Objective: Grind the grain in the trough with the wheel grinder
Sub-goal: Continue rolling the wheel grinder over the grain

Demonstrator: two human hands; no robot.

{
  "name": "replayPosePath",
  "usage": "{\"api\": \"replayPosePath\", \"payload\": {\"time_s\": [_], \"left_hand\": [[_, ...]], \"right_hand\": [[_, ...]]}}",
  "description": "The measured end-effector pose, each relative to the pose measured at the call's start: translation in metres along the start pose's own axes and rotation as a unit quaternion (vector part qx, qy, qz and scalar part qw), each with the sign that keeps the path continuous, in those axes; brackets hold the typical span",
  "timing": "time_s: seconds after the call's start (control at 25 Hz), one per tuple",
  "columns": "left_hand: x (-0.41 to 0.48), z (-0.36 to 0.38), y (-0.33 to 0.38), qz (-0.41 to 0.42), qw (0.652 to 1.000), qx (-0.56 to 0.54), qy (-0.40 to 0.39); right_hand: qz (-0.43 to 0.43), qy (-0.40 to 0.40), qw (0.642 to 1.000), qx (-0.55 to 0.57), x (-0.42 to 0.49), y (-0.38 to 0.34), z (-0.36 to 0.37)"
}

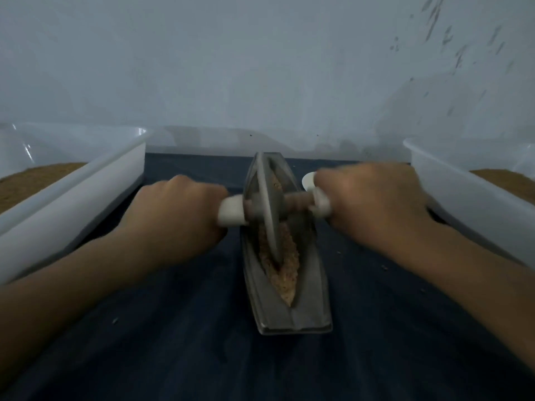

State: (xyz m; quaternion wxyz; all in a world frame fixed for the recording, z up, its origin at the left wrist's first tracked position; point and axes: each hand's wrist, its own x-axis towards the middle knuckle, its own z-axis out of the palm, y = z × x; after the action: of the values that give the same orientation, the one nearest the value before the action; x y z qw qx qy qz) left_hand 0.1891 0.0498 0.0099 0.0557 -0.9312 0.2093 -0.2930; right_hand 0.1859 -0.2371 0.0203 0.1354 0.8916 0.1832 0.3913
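Observation:
A grey boat-shaped metal trough (304, 311) lies lengthwise on the dark blue surface, in the middle of the view. Brownish crushed grain (285, 273) fills its groove. A thin grey wheel (267, 204) stands upright in the groove, on an axle with a white handle on each side. My left hand (176, 209) grips the left handle (231, 211). My right hand (373, 204) grips the right handle (320, 199). The wheel sits over the middle to far part of the trough, tilted slightly left. The image is blurred around the hands.
A white plastic tub (86, 180) holding brown grain stands at the left. Another white tub (463, 192) with brown grain stands at the right. A pale wall rises close behind. A few stray grains (385, 267) lie on the dark blue surface.

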Motion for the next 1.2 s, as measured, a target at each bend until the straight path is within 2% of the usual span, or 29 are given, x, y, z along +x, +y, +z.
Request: {"api": "replayPosePath", "payload": {"time_s": [0.08,0.12,0.2,0.28,0.36,0.4,0.48,0.56,0.64,0.72,0.8,0.92,0.96,1.04,1.2], "left_hand": [[0.034,0.006,0.009,-0.077,0.996,0.023,-0.037],[0.052,0.008,0.014,-0.089,0.994,0.046,-0.046],[0.069,0.009,0.015,-0.093,0.992,0.058,-0.057],[0.045,0.004,0.008,-0.053,0.997,0.036,-0.053],[0.002,0.0,0.0,0.009,1.0,0.019,0.003],[-0.013,-0.002,-0.004,0.037,0.999,0.018,0.033],[-0.01,-0.002,-0.008,0.046,0.997,0.03,0.06],[0.011,0.006,0.002,-0.013,0.998,0.056,0.039],[0.042,0.013,0.01,-0.097,0.994,0.041,0.002],[0.054,0.018,0.008,-0.127,0.991,0.017,-0.039],[0.03,0.011,0.003,-0.077,0.997,0.022,-0.016],[-0.014,-0.011,0.0,0.057,0.99,0.077,0.103],[-0.014,-0.014,-0.004,0.07,0.988,0.079,0.11],[-0.001,-0.009,-0.004,0.035,0.994,0.087,0.064],[0.054,0.011,0.009,-0.097,0.993,0.06,-0.02]], "right_hand": [[0.073,-0.077,0.994,0.01,0.03,-0.009,0.011],[0.115,-0.122,0.986,0.018,0.041,-0.011,0.015],[0.131,-0.162,0.977,0.032,0.048,-0.008,0.021],[0.071,-0.126,0.989,0.016,0.026,-0.003,0.009],[0.017,-0.04,0.999,-0.022,-0.006,-0.002,-0.005],[0.009,-0.004,1.0,-0.019,-0.016,-0.003,-0.01],[0.03,-0.01,1.0,0.0,-0.018,-0.001,-0.007],[0.074,-0.064,0.995,-0.036,0.006,-0.008,0.004],[0.121,-0.12,0.985,-0.022,0.038,-0.014,0.011],[0.111,-0.148,0.983,-0.014,0.05,-0.012,0.011],[0.067,-0.139,0.988,-0.006,0.029,-0.008,0.0],[0.069,-0.033,0.997,0.03,-0.024,-0.008,-0.019],[0.076,-0.017,0.996,0.051,-0.03,-0.007,-0.017],[0.086,-0.036,0.995,0.046,-0.02,-0.006,-0.005],[0.162,-0.146,0.976,0.011,0.042,-0.01,0.017]]}}
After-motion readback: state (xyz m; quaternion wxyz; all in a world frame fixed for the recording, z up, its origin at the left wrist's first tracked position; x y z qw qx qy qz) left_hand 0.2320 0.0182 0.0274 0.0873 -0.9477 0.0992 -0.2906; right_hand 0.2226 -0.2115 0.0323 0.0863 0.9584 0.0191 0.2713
